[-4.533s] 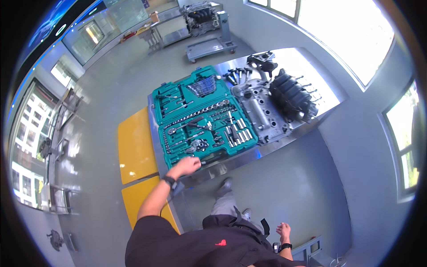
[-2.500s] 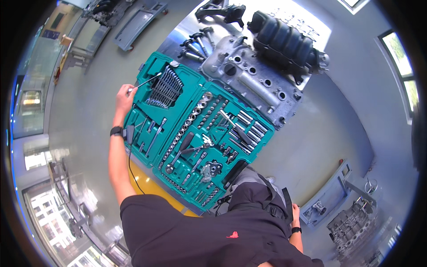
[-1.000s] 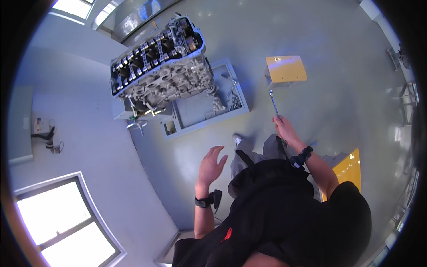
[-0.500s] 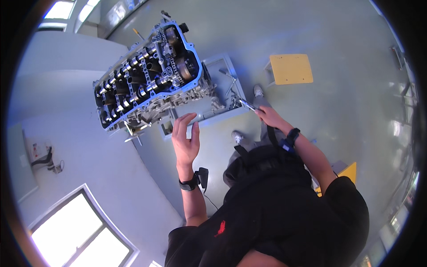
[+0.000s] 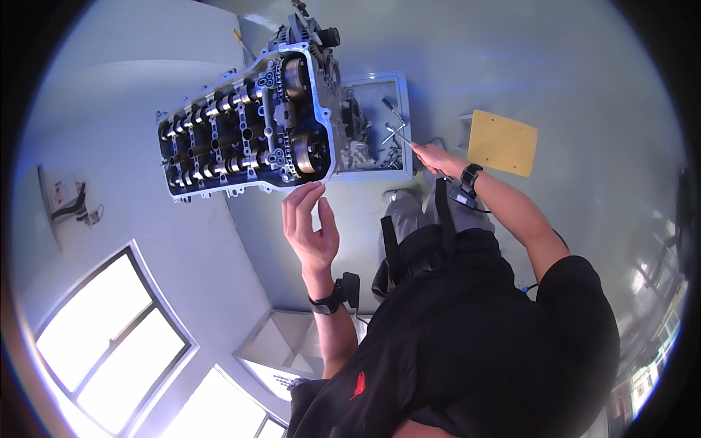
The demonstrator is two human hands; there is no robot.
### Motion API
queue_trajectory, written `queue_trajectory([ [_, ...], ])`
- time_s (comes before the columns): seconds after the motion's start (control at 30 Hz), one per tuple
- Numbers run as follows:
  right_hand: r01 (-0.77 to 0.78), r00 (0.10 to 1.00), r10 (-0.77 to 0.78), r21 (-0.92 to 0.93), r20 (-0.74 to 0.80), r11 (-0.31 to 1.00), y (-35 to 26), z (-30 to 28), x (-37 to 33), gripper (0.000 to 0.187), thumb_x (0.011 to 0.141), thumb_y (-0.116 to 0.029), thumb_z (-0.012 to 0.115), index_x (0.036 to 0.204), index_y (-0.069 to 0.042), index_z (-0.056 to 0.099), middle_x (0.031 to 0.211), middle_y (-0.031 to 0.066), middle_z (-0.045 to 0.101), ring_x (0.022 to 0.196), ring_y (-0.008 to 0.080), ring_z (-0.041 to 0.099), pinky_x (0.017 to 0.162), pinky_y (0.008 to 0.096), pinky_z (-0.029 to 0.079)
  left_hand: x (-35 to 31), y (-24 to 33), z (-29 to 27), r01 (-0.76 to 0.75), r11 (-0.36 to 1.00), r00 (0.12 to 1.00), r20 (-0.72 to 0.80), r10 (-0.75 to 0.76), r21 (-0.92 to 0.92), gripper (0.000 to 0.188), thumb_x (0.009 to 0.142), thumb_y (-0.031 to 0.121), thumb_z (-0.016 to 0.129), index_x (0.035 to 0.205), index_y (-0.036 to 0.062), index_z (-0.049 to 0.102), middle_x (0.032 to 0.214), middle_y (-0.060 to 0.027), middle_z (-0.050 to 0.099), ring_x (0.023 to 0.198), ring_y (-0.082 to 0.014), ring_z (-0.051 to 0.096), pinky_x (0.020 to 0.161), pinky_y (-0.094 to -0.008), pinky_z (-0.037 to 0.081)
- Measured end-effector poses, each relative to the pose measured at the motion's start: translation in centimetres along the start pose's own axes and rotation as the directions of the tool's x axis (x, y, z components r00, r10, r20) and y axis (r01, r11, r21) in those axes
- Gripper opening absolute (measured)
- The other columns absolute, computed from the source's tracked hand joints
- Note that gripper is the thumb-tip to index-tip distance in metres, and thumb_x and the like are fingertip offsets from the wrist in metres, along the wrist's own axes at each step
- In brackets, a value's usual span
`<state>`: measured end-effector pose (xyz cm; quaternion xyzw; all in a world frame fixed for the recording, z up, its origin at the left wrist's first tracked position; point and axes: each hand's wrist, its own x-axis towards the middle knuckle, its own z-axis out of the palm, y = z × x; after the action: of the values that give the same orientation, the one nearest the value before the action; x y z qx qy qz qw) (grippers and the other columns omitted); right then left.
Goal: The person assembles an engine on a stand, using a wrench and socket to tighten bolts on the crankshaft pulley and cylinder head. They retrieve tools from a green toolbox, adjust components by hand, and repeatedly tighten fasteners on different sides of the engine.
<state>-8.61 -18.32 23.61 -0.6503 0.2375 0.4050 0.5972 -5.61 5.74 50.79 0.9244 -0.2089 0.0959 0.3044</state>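
Note:
An engine cylinder head [image 5: 248,135] with its camshafts and sprockets exposed stands at the upper left. Just below its near right corner is my left hand [image 5: 310,230], empty, fingers curved and the thumb apart. The fingertips come close to the casting's edge; whether they touch it I cannot tell. My right hand [image 5: 434,158] is closed around a slim silver hand tool [image 5: 401,135], whose exact kind is unclear. It points up and left over the grey metal tray [image 5: 404,91], where other metal tools and small parts [image 5: 392,158] lie.
A yellow-topped stool [image 5: 502,142] stands right of the tray. To the left is a pale wall [image 5: 168,248] with a bright window [image 5: 109,332]. Thin cables hang from the bands on my wrists. My legs [image 5: 409,215] are close to the tray's near side.
My view has turned, so the engine and tray appear rotated. The right hand with the silver tool has moved further over the tray's right edge. My left hand keeps its curved, open pose.

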Motion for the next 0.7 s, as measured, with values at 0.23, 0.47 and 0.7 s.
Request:
queue_trajectory([
  [0.23, -0.216, 0.976, 0.171, 0.507, 0.134, 0.834, -2.1, 3.5, 4.3, 0.042, 0.094, -0.046, 0.030, 0.078, -0.009, 0.044, 0.058, -0.0021, 0.036, 0.040, 0.0090, 0.029, 0.037, 0.0249, 0.025, -0.7, -0.9, -0.4, -0.034, 0.994, 0.999, -0.032, 0.038, 0.107, 0.020, 0.074, -0.006, 0.055, 0.092, 0.0015, 0.059, 0.093, -0.0106, 0.061, 0.087, -0.0277, 0.057, 0.076, -0.0358, 0.045],
  [0.47, -0.051, 0.994, 0.095, 0.505, -0.061, 0.861, -4.1, 9.3, 9.5, 0.040, 0.094, -0.042, 0.030, 0.074, -0.009, 0.040, 0.054, -0.0002, 0.033, 0.040, 0.0125, 0.028, 0.038, 0.0269, 0.024, 1.5, -4.9, 0.5, -0.069, 0.988, 0.984, -0.155, 0.090, 0.138, 0.020, 0.074, -0.007, 0.055, 0.092, 0.0014, 0.056, 0.094, -0.0103, 0.060, 0.089, -0.0283, 0.057, 0.079, -0.0366, 0.042],
  [0.7, 0.187, 0.970, -0.213, -0.198, -0.116, 0.962, -4.6, 11.6, 9.2, 0.023, 0.081, -0.005, 0.040, 0.098, 0.008, 0.049, 0.077, 0.0232, 0.059, 0.070, 0.0313, 0.062, 0.057, 0.0404, 0.051, 2.5, -7.5, 3.3, -0.161, 0.972, 0.979, -0.094, 0.178, 0.169, 0.020, 0.078, -0.004, 0.050, 0.096, 0.0017, 0.056, 0.105, -0.0126, 0.054, 0.097, -0.0272, 0.050, 0.083, -0.0361, 0.038],
])
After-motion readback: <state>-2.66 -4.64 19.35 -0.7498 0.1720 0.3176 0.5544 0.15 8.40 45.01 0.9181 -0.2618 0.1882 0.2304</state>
